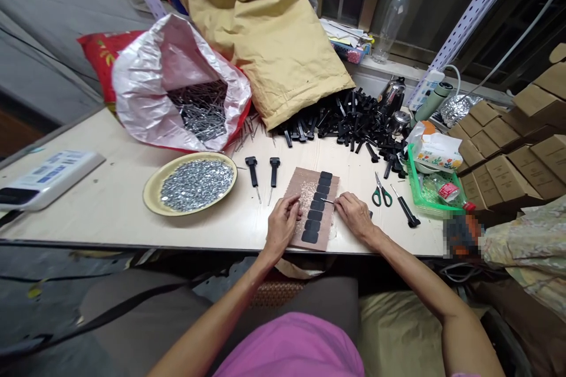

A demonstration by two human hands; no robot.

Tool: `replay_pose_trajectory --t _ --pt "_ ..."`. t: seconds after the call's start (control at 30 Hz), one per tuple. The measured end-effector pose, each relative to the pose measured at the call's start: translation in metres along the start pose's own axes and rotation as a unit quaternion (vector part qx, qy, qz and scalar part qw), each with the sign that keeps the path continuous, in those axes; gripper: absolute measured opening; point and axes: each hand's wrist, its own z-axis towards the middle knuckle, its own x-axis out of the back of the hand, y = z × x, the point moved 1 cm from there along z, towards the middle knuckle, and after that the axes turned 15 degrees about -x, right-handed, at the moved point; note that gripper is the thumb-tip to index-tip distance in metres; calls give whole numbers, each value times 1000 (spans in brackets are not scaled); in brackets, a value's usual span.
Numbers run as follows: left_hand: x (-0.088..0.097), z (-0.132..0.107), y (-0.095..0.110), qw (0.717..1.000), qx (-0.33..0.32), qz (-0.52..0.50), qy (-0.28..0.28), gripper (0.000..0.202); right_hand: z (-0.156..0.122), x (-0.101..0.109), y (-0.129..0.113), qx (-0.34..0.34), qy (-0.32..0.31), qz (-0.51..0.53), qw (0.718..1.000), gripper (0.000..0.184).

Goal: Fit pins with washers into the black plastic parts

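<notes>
A brown board (302,184) lies at the table's near edge with a row of several black handle heads (316,207) set into it. My left hand (281,225) rests on the board's left side, fingers pinched on something I cannot make out. My right hand (355,216) is at the board's right edge, pinching a thin metal pin (329,201) that points toward the row. Two finished black-handled tools (263,172) lie just behind the board.
A yellow plate of small metal pieces (194,184) sits left of the board. Behind are a white bag of metal rods (201,107), a brown sack (269,29), a heap of black handles (349,121). Green scissors (381,193), a green basket (427,203), cardboard boxes (513,135) lie right.
</notes>
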Motion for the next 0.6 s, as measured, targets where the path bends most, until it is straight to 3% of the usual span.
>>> replay_pose_trajectory --t 0.2,0.3,0.47,0.53,0.6 --pt "1 1 3 1000 20 -13 6 29 -5 -1 -4 -12 14 17 1000 21" --pt "-1 3 7 996 61 -59 14 34 -10 5 -14 -14 33 70 997 21" --pt "-10 4 22 960 178 -206 -61 46 -11 21 -32 -32 84 138 986 21" --pt "-10 5 27 949 189 -244 -71 46 -12 33 -36 -51 76 181 979 20" --pt "-4 6 27 949 190 -250 -43 44 -22 47 -39 -114 20 262 958 18"
